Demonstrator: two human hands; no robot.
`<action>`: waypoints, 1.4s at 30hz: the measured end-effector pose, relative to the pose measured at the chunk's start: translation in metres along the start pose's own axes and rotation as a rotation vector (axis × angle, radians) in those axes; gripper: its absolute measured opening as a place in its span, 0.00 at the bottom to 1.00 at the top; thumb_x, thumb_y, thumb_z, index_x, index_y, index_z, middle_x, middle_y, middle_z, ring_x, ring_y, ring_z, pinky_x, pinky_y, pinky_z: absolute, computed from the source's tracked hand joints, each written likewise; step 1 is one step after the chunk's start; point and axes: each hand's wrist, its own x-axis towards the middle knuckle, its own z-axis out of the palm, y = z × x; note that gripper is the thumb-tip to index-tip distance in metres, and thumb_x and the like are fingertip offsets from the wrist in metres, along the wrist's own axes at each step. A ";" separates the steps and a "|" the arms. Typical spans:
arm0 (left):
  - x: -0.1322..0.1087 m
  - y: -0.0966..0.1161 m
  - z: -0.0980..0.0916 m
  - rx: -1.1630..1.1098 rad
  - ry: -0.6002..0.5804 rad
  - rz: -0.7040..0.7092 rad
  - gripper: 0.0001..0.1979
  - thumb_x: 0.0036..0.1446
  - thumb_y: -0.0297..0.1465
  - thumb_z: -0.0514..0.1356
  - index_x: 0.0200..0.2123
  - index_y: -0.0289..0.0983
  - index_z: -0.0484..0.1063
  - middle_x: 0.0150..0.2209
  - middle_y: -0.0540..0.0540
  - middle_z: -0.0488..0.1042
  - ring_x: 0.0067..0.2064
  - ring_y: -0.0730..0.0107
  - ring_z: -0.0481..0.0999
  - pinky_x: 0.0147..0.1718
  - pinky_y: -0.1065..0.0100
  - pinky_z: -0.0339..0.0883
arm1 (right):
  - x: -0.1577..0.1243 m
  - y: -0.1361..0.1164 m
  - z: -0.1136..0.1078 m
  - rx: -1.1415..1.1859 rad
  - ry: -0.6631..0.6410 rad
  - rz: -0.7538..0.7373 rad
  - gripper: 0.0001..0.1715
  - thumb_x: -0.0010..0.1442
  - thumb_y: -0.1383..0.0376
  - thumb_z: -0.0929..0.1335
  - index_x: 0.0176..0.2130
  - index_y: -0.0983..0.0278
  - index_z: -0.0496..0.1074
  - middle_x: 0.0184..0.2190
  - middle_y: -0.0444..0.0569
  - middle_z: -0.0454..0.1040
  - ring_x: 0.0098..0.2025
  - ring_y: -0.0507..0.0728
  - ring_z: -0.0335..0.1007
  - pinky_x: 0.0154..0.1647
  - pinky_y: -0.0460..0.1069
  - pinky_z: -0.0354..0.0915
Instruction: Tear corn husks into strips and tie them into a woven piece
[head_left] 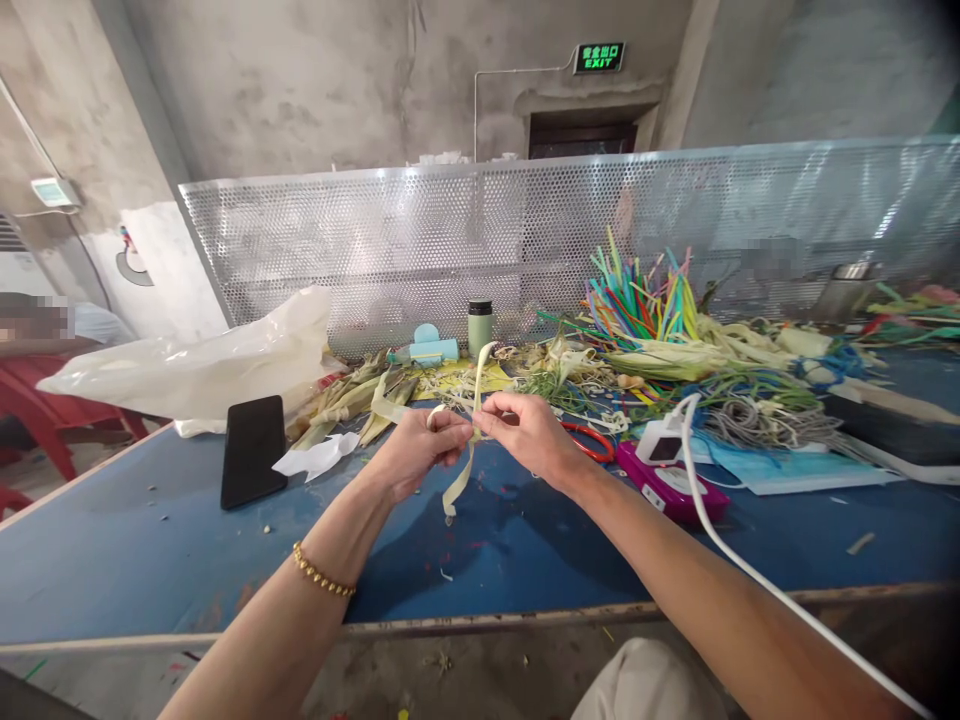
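Observation:
Both hands meet above the middle of the blue table, pinching pale strips of corn husk. My left hand (427, 445) is closed, with a husk strip between thumb and fingers and a pale end sticking out on its left. My right hand (529, 430) is closed too, its thumb and forefinger on the same husk strip (481, 375). One end of the strip rises above the fingertips; another end hangs below them and curls near the tabletop. Exactly how the strips cross is hidden by the fingers. Several dry husks (341, 405) lie just beyond my left hand.
A black phone (253, 452) and a plastic bag (217, 360) lie left. Behind the hands stand a green bottle (480, 328) and colourful stems (645, 300). Red-handled scissors (592, 442), a purple power strip (675, 487) and a white cable (720, 535) sit right. A perforated metal screen (405, 230) borders the back.

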 end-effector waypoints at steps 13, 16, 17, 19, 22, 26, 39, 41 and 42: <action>-0.005 0.004 0.005 0.085 -0.075 -0.045 0.11 0.46 0.34 0.69 0.26 0.33 0.74 0.21 0.53 0.60 0.24 0.79 0.51 0.23 0.71 0.43 | 0.000 0.002 0.010 0.345 0.024 0.059 0.10 0.54 0.60 0.72 0.29 0.65 0.75 0.27 0.44 0.73 0.28 0.50 0.66 0.30 0.46 0.64; -0.006 0.002 0.001 0.134 -0.103 -0.045 0.11 0.46 0.35 0.69 0.26 0.33 0.75 0.22 0.52 0.60 0.24 0.78 0.53 0.23 0.70 0.44 | -0.002 0.002 0.013 0.391 0.016 0.077 0.11 0.54 0.59 0.72 0.29 0.64 0.75 0.26 0.44 0.72 0.26 0.50 0.66 0.27 0.45 0.63; -0.006 0.002 0.000 0.150 -0.116 -0.048 0.11 0.46 0.35 0.69 0.26 0.32 0.75 0.22 0.52 0.61 0.24 0.78 0.54 0.23 0.70 0.44 | -0.002 0.002 0.013 0.410 0.002 0.087 0.11 0.54 0.58 0.72 0.29 0.64 0.75 0.25 0.43 0.72 0.24 0.50 0.65 0.25 0.46 0.63; -0.007 0.002 -0.001 0.161 -0.146 -0.044 0.13 0.47 0.37 0.69 0.28 0.32 0.76 0.23 0.50 0.63 0.25 0.77 0.56 0.23 0.70 0.45 | -0.003 0.002 0.014 0.440 -0.017 0.109 0.13 0.54 0.56 0.72 0.30 0.64 0.74 0.24 0.42 0.70 0.22 0.49 0.64 0.23 0.46 0.62; -0.008 0.004 0.001 0.098 -0.174 -0.024 0.16 0.50 0.40 0.67 0.28 0.32 0.73 0.22 0.52 0.60 0.24 0.79 0.54 0.22 0.70 0.44 | -0.003 0.001 0.013 0.434 0.022 0.098 0.14 0.55 0.55 0.72 0.31 0.64 0.73 0.23 0.42 0.68 0.23 0.49 0.63 0.24 0.45 0.62; -0.007 0.007 0.004 -0.033 -0.140 0.023 0.16 0.54 0.42 0.64 0.33 0.34 0.69 0.24 0.52 0.64 0.24 0.78 0.61 0.23 0.72 0.52 | -0.001 0.001 0.008 0.305 0.115 0.044 0.16 0.57 0.55 0.70 0.30 0.65 0.71 0.22 0.42 0.67 0.24 0.49 0.60 0.26 0.45 0.60; -0.003 0.005 0.007 0.081 0.009 0.101 0.14 0.52 0.38 0.66 0.30 0.33 0.68 0.26 0.48 0.74 0.23 0.74 0.72 0.23 0.71 0.59 | -0.002 0.004 0.009 0.017 0.177 -0.051 0.10 0.62 0.60 0.66 0.31 0.64 0.68 0.23 0.45 0.70 0.25 0.51 0.64 0.27 0.46 0.59; -0.004 0.005 0.007 0.025 0.002 0.082 0.14 0.51 0.38 0.67 0.29 0.33 0.68 0.24 0.50 0.73 0.23 0.74 0.72 0.23 0.72 0.59 | -0.002 0.003 0.009 0.004 0.166 -0.056 0.11 0.62 0.60 0.66 0.31 0.64 0.67 0.23 0.45 0.70 0.25 0.51 0.64 0.27 0.46 0.58; -0.004 0.005 0.007 -0.005 -0.005 0.068 0.15 0.51 0.38 0.67 0.28 0.33 0.68 0.23 0.50 0.72 0.23 0.75 0.72 0.23 0.72 0.59 | -0.002 0.002 0.009 0.000 0.164 -0.060 0.11 0.62 0.60 0.66 0.31 0.64 0.67 0.23 0.44 0.69 0.25 0.51 0.64 0.27 0.46 0.58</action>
